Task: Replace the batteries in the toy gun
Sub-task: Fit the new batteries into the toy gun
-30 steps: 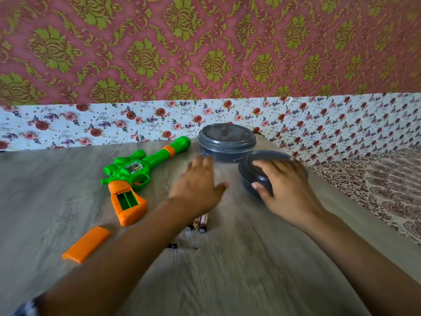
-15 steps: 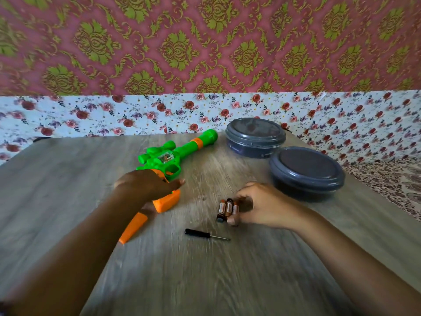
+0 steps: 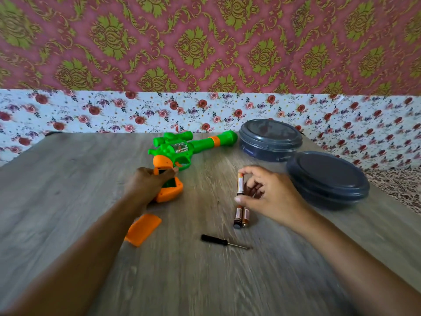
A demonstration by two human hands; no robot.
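Note:
A green toy gun (image 3: 193, 145) with an orange grip lies on the wooden table, barrel pointing right. My left hand (image 3: 145, 185) grips the orange handle, whose battery bay is open and shows green inside. My right hand (image 3: 266, 197) pinches one battery (image 3: 240, 184) upright between thumb and forefinger, just above the table. Two more batteries (image 3: 242, 216) lie side by side under that hand. The orange battery cover (image 3: 143, 229) lies loose near my left forearm. A small black screwdriver (image 3: 218, 240) lies in front of the batteries.
Two dark grey round lidded containers stand at the right: one (image 3: 271, 139) at the back by the gun's muzzle, one (image 3: 328, 179) nearer, beside my right hand. A floral wall borders the table's (image 3: 68, 190) back edge. A patterned cloth (image 3: 396, 185) lies beyond the right edge.
My right hand has lifted one battery from the group of three and holds it upright. My left hand has settled round the gun's orange handle.

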